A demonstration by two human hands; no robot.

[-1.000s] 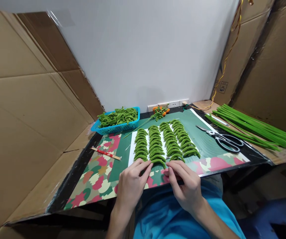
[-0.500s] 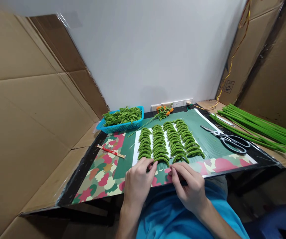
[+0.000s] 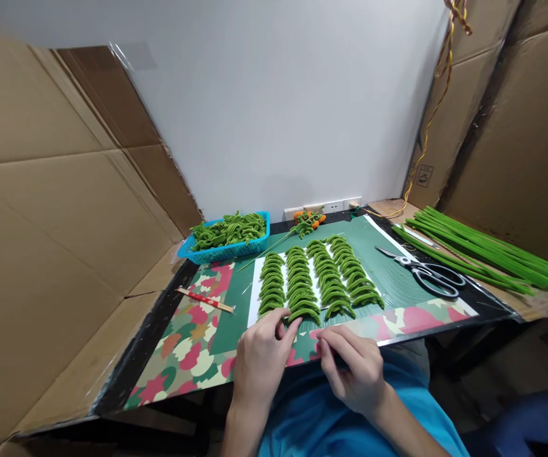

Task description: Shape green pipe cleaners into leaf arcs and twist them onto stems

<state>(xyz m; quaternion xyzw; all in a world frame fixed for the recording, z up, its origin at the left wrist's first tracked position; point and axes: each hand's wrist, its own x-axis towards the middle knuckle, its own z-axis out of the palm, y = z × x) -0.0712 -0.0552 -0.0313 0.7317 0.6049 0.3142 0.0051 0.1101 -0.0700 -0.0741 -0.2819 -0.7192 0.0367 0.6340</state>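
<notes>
Several curved green fuzzy pieces (image 3: 301, 284) lie in columns on a white sheet (image 3: 253, 298) over the green mat. My left hand (image 3: 261, 355) is at the near end of the second column, its thumb and forefinger at the left end of the nearest curved piece (image 3: 305, 314). Just right of it, my right hand (image 3: 357, 365) is closed, thumb against forefinger, near the mat's front edge. Whatever those right fingertips hold, if anything, is too small to make out.
A blue basket (image 3: 230, 252) of green pieces stands at the back left, with an orange and green bunch (image 3: 309, 219) beyond the columns. Scissors (image 3: 426, 270) and long green stems (image 3: 483, 247) lie right. Wrapped chopsticks (image 3: 206, 299) lie left.
The camera view has shifted, moving the table slightly left and down in the picture. My right hand is slightly closer to my left hand, which stays at the second column.
</notes>
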